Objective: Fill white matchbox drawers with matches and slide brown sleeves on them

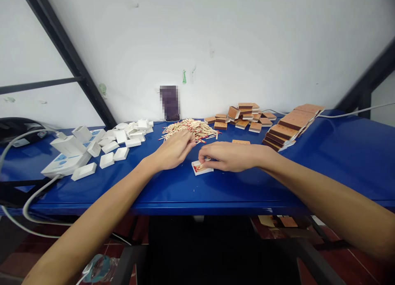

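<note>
A small white matchbox tray [202, 168] with a few red-tipped matches in it lies on the blue table [216, 190]. My right hand [230, 156] rests over the tray, fingers curled on its far edge. My left hand [174, 150] reaches into the near edge of a loose pile of matches [191, 129], fingers pinched together on matches. One brown sleeve [240, 142] lies just behind my right hand.
Several empty white trays [120, 141] lie scattered at the left beside white cartons [66, 153] and grey cables [37, 194]. Brown matchbox sleeves [243, 115] are heaped at the back, with a stacked row [290, 130] at the right. A dark blurred object [169, 103] leans on the wall.
</note>
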The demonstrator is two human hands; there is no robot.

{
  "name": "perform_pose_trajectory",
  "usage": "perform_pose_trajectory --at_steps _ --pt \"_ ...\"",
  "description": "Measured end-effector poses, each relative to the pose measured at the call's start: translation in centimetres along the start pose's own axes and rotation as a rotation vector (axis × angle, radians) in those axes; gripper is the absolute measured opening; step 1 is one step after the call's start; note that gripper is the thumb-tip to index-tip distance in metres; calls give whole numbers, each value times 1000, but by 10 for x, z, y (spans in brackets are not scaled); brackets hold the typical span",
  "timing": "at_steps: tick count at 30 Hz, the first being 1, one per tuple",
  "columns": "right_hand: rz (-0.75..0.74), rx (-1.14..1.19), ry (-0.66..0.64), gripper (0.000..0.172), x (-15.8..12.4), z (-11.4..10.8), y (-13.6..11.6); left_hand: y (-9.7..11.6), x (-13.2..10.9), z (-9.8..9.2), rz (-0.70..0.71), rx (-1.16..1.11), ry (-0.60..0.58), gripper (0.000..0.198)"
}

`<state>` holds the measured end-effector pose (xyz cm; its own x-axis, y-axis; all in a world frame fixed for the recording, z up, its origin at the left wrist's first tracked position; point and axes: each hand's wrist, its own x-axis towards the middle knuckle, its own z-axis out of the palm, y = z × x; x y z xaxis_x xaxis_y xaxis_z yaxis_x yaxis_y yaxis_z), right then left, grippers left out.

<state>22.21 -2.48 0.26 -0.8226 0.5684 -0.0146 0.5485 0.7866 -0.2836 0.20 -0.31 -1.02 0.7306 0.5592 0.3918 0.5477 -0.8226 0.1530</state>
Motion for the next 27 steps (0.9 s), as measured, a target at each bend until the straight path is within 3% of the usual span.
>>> perform_pose_trajectory --at_steps 4,9,11,15,17,20,24,27 --pt "17 26 47 19 1 0 -3 -3 0 0 -5 -2 22 25" --pt "20 85 47 16 3 -3 -7 0 1 -1 13 -111 -35 26" --pt "-29 81 156 15 1 -6 -8 3 1 -3 15 -167 -67 26" --pt "-56 100 566 23 -2 -11 -9 10 0 -5 13 -272 -144 23" --pt "-40 89 640 25 -2 -11 -7 12 -1 -5 28 -283 -184 21" --pt "-66 13 556 25 2 -7 -1 12 -1 -2 49 -276 -204 18" --pt "-62 39 321 20 3 -7 6 8 -2 0 69 -252 -208 19" --pt "1 89 130 34 1 -7 7 7 -2 -2 93 -211 -243 22"
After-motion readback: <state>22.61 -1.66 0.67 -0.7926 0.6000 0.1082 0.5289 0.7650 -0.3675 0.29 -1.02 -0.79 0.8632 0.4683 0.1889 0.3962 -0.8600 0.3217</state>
